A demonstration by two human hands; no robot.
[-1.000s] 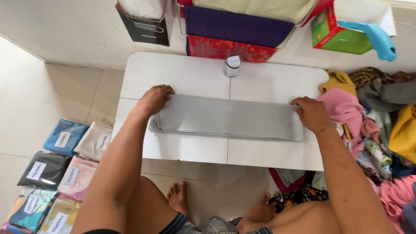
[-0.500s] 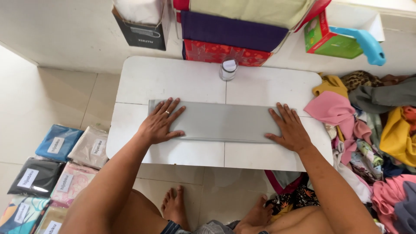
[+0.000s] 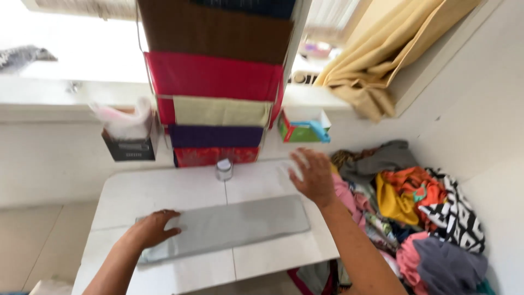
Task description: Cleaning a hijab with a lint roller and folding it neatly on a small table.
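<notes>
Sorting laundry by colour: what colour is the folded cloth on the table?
Plain grey folded cloth, head view.

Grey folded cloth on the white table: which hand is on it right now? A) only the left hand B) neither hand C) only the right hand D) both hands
A: the left hand lies flat on the left end of the grey folded cloth, while the right hand is lifted off it, open, near the pile of clothes beside the white table.
</notes>
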